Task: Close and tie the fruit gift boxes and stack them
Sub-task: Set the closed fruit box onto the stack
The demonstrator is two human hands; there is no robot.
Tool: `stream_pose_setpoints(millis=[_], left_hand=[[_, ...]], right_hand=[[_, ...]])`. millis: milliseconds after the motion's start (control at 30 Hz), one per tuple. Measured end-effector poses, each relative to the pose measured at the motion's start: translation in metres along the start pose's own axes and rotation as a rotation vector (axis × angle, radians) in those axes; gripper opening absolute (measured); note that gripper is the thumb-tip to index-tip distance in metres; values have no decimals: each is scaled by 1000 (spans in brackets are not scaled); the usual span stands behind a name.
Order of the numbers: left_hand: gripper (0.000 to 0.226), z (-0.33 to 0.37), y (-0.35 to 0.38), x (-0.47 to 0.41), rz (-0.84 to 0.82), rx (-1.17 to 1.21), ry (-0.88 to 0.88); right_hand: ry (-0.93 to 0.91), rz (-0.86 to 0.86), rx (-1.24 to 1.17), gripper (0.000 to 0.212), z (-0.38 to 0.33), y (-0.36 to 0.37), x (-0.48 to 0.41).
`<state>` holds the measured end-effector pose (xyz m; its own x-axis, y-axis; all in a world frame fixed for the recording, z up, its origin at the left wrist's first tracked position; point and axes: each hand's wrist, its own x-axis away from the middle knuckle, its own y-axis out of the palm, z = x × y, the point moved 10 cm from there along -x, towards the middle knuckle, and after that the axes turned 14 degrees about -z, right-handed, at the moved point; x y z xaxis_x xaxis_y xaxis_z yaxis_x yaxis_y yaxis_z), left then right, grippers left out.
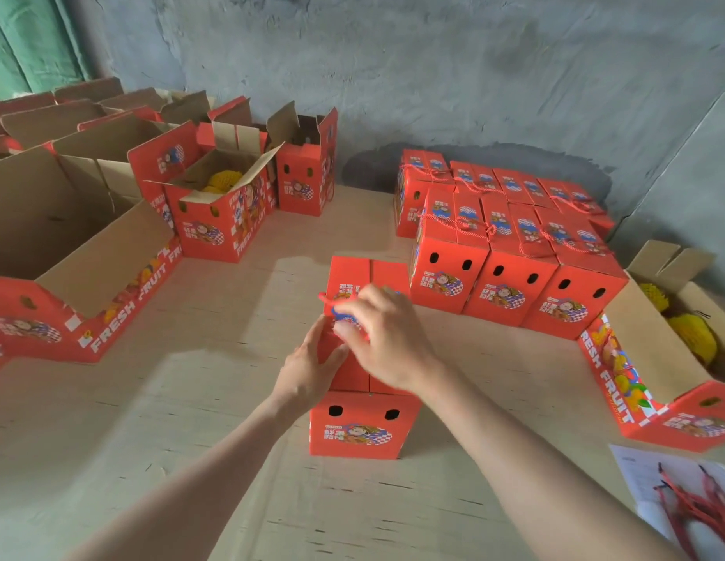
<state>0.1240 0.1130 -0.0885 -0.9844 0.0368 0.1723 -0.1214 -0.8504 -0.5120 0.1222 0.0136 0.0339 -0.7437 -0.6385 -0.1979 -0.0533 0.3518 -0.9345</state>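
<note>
**Hands at work on a cord atop a closed fruit box**

A closed red gift box [363,423] stands on the pale wooden tabletop [190,419] at the centre of the frame, its flaps folded flat and its two-holed front face turned toward the camera. Over the lid, the right hand [387,338] has its fingers curled and pinches a red cord [326,299], a loop of which shows just left of the fingertips. The left hand [312,366] lies against the left edge of the lid with fingers nearly straight, thumb close to the right hand; motion blur hides whether it also touches the cord.

At centre right, just behind the box, a stack of tied boxes [510,285] stands in rows against the grey wall [433,74], red cords knotted across their tops. In the upper left, open boxes [215,232] stand with flaps raised, one showing fruit in yellow netting. A larger open carton [89,277] marked "FRESH FRUIT" fills the left edge, and another open carton [656,358] at the right edge holds netted fruit [693,334]. In the lower right corner a bundle of loose cords [693,508] lies on a white sheet of paper [636,471].
</note>
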Motion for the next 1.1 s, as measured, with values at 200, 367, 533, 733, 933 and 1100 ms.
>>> stream_pose_setpoints(millis=[200,367,533,733,933,1100], left_hand=[[52,-14,-2,18,115,220,-13],[49,-12,0,55,265,124,88],[39,-6,6,67,366,120,175],[43,-10,3,47,318,238,100],[44,-5,-20,-5,228,199,39],[45,-4,-32,-51,225,157,-14]], right_hand=[[173,-430,213,74,32,87,44],[255,-320,335,82,18,83,73],[279,-292,387,86,17,89,75],[325,-345,347,102,31,89,51],[297,-404,291,92,54,109,0],[316,-420,312,85,82,107,-41]])
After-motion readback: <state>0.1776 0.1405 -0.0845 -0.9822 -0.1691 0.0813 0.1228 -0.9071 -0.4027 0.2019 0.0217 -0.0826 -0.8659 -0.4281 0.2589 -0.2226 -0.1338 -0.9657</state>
